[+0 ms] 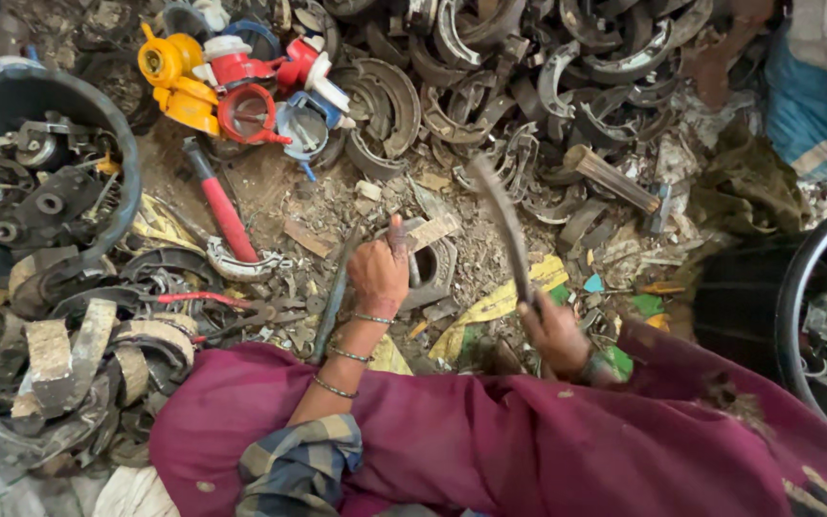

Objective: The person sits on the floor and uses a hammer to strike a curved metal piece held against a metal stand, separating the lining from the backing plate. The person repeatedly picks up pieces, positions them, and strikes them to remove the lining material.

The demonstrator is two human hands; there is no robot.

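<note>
Tub (11, 96) left of brake shoe pile (528, 67)

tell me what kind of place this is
Probably a scrap-sorting or salvage workshop floor: a heap of curved metal brake shoes, a tub of mixed metal parts, and debris around the left hand and right hand.

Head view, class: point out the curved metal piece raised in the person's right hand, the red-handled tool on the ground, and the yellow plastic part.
curved metal piece (504, 225), head view, middle of its blade-like body.
red-handled tool (229, 220), head view, middle of the red grip.
yellow plastic part (176, 75), head view, its rounded body.
</note>
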